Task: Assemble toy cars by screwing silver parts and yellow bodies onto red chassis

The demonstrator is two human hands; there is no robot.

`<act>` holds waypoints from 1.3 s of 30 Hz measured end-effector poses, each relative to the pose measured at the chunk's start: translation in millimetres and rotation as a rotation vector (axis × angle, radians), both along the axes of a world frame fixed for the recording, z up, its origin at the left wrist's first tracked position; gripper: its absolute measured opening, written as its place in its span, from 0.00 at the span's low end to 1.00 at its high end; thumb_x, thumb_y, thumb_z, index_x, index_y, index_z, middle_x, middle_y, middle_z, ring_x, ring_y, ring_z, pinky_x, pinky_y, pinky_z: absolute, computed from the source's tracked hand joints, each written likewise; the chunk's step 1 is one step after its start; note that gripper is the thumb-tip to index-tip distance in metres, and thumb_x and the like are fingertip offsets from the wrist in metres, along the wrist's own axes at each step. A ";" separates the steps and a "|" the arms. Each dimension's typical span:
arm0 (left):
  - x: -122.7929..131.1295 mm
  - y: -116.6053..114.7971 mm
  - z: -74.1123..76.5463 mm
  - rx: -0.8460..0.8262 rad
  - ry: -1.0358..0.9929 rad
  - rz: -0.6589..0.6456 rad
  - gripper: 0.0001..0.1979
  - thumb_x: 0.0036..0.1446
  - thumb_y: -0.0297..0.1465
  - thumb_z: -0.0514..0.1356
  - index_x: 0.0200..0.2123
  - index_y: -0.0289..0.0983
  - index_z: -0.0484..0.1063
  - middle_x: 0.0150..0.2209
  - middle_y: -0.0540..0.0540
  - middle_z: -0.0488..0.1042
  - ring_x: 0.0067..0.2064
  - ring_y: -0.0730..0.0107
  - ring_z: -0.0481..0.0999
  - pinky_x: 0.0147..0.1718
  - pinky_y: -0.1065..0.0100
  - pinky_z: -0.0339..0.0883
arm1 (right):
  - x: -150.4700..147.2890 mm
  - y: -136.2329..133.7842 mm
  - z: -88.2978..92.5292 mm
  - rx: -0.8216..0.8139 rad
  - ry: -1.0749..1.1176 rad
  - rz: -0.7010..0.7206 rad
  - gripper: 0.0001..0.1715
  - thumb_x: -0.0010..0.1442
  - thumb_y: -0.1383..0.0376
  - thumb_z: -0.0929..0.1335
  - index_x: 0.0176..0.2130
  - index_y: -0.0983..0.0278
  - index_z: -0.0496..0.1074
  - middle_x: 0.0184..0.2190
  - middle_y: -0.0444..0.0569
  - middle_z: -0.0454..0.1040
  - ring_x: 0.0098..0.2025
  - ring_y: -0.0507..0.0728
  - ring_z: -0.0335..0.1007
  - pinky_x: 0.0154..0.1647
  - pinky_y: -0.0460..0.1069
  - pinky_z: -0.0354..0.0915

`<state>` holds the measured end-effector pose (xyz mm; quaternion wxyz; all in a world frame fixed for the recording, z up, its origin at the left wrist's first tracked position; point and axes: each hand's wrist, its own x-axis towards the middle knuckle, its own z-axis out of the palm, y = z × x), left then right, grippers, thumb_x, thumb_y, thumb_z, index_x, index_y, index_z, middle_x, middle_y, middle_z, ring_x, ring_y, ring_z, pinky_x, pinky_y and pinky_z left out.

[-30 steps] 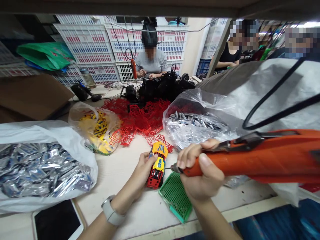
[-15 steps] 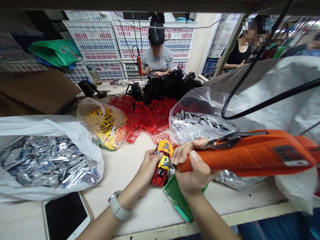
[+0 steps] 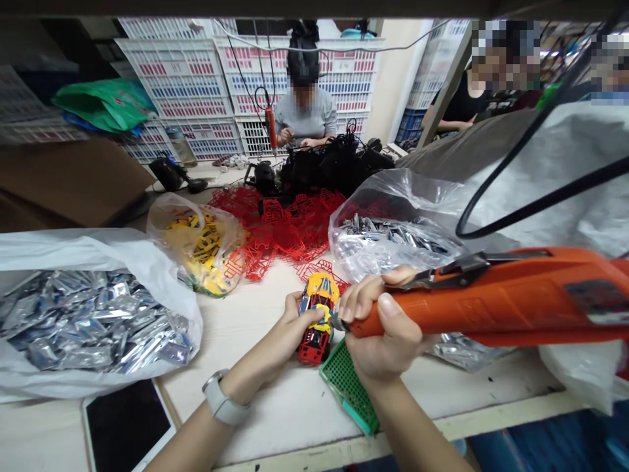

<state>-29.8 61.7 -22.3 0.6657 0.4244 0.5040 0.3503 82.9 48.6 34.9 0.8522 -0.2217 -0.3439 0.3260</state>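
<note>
My left hand (image 3: 291,328) is closed on a toy car (image 3: 322,288) with a yellow and blue body and a red end, its thumb pressing on the roof. An orange electric screwdriver (image 3: 457,301) lies almost level in my right hand (image 3: 381,328), which is wrapped round its front end. The driver's nose points left and meets the car's right side; its bit tip is too small to make out. Under my right wrist, partly covered, lies a green basket-like tray (image 3: 346,380) on the white tabletop.
At left stands a white bag (image 3: 181,262) of silvery parts, with a tablet (image 3: 128,426) in front. Behind the car are a bag of yellow parts (image 3: 206,242) and red plastic frames (image 3: 280,229). A clear bag (image 3: 388,242) holds more silvery parts. A co-worker (image 3: 307,111) sits opposite.
My left thumb has shifted right, further over the car's roof. The view has moved slightly; both hands keep hold of the car and the screwdriver.
</note>
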 end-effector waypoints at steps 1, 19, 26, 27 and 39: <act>-0.7 -0.4 1.3 0.009 -0.011 -0.019 0.25 0.58 0.39 0.63 0.55 0.39 0.60 0.60 0.35 0.69 0.63 0.50 0.70 0.60 0.54 0.64 | -0.7 -0.1 -0.9 0.001 -0.004 0.005 0.08 0.55 0.67 0.68 0.38 0.59 0.69 0.17 0.34 0.64 0.16 0.49 0.60 0.19 0.45 0.61; -1.5 6.7 1.9 0.010 0.001 0.100 0.32 0.47 0.39 0.72 0.52 0.39 0.61 0.44 0.45 0.77 0.42 0.62 0.78 0.42 0.63 0.72 | 22.6 -5.0 15.9 0.074 0.022 -0.045 0.09 0.53 0.70 0.66 0.37 0.60 0.70 0.16 0.36 0.63 0.15 0.51 0.57 0.16 0.46 0.59; -0.3 2.0 12.4 -0.031 -0.048 0.079 0.32 0.50 0.38 0.70 0.54 0.39 0.60 0.44 0.44 0.78 0.41 0.62 0.78 0.42 0.63 0.70 | 16.3 2.6 7.6 0.043 0.041 -0.068 0.09 0.52 0.68 0.67 0.37 0.61 0.70 0.15 0.35 0.64 0.14 0.50 0.57 0.16 0.44 0.58; -0.5 1.6 12.4 -0.031 -0.052 0.077 0.32 0.50 0.39 0.70 0.54 0.39 0.60 0.45 0.44 0.77 0.42 0.62 0.78 0.43 0.63 0.70 | 14.4 3.2 6.2 0.034 0.047 -0.069 0.09 0.52 0.68 0.67 0.37 0.61 0.69 0.15 0.35 0.64 0.14 0.50 0.58 0.16 0.44 0.58; -1.9 3.1 3.1 -0.005 -0.028 0.062 0.32 0.50 0.39 0.70 0.55 0.39 0.61 0.49 0.42 0.75 0.50 0.56 0.76 0.50 0.59 0.69 | 5.3 3.7 -6.1 0.000 -0.005 -0.026 0.08 0.54 0.67 0.68 0.37 0.60 0.70 0.16 0.34 0.64 0.15 0.49 0.59 0.18 0.45 0.61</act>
